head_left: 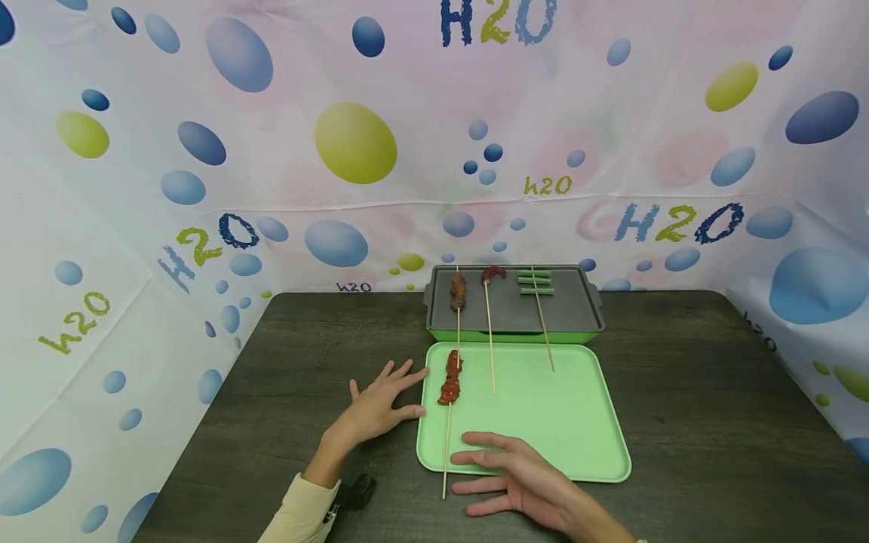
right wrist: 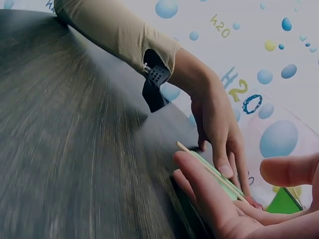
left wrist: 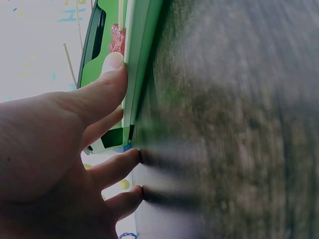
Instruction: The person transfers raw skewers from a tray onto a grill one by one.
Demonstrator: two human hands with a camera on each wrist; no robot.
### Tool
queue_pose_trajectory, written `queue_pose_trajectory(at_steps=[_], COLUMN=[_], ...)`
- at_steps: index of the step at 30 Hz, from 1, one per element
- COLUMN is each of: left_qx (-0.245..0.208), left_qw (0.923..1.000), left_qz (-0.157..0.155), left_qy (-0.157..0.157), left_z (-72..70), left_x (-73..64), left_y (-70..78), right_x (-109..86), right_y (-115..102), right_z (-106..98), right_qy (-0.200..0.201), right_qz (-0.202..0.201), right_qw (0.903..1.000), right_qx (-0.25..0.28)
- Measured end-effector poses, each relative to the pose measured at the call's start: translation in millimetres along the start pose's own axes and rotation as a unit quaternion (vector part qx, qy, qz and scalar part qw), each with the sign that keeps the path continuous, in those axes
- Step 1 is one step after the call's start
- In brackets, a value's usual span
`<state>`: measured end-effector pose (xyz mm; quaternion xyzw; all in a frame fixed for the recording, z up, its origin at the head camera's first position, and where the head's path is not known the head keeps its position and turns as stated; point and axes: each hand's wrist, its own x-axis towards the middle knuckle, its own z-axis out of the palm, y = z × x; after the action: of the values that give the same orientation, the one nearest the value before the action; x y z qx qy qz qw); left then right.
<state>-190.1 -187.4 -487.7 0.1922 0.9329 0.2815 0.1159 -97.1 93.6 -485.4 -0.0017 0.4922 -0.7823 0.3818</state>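
A light green tray (head_left: 536, 422) lies on the dark table. My left hand (head_left: 380, 403) is at its left edge, fingers spread, with thumb and a fingertip right at the rim. On the tray's left side lies a skewer of red glazed meat (head_left: 451, 381), its bare stick reaching past the front rim. Over the front rim my right hand (head_left: 519, 479) hovers with loosely bent, spread fingers and holds nothing; its fingers are close beside that stick. In the right wrist view the stick (right wrist: 209, 169) passes behind the right fingers.
Behind the tray stands a grey-topped green grill (head_left: 509, 317). Across it lie a browned meat skewer (head_left: 458, 292), a curled sausage skewer (head_left: 493, 273) and a green vegetable skewer (head_left: 535, 279), their sticks overhanging the tray. A patterned cloth (head_left: 434, 151) hangs behind the table.
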Motion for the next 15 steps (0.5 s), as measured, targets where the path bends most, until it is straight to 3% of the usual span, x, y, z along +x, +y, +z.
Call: queue_pose_trajectory(at_steps=[6,15], left_qx=[-0.004,-0.004], left_qw=[1.0000,1.0000], left_qz=[0.002,0.003], left_qy=[-0.001,-0.005], left_z=[-1.0,-0.8], left_x=[-0.1,-0.4], left_y=[1.2,3.4], right_x=[12.0,14.9], right_y=[6.5,9.7], right_z=[7.2,14.7], right_qy=[-0.011,0.015], right_qz=[0.004,-0.018], right_qw=[0.9996,0.9994], right_qx=[0.026,0.024])
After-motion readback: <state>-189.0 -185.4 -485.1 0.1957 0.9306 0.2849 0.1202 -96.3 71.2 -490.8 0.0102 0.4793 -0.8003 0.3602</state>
